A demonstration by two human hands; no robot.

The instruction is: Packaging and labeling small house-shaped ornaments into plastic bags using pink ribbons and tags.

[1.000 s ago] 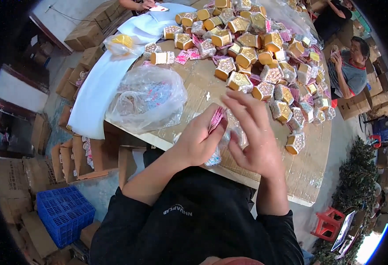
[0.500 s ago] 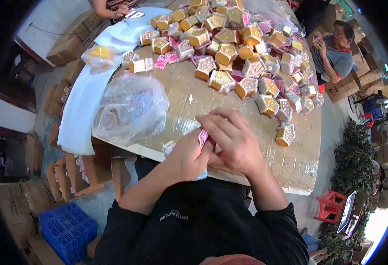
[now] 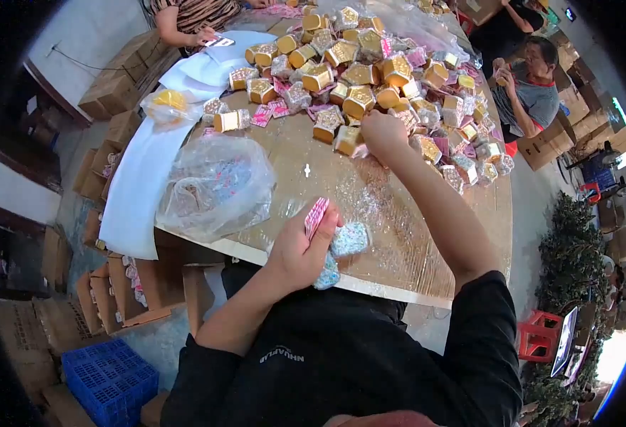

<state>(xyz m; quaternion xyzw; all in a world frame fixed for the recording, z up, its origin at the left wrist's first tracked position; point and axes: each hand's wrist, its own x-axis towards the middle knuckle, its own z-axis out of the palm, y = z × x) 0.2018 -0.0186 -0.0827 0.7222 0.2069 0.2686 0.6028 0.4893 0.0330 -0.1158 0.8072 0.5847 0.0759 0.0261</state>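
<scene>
Now left hand (image 3: 300, 249) pinches pink foil packets (image 3: 316, 215); right hand (image 3: 383, 135), far apart, grips a glittery gold box (image 3: 347, 140)

Bare surface (image 3: 370, 206) lies open in the middle and toward the near right edge. A crumpled plastic bag (image 3: 217, 186) blocks the near left; a dense heap of gold boxes (image 3: 370, 85) bars the far side.

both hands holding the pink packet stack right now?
No: only the left hand grips the pink packet stack, while the right hand is stretched out to the pile of gold boxes.
</scene>
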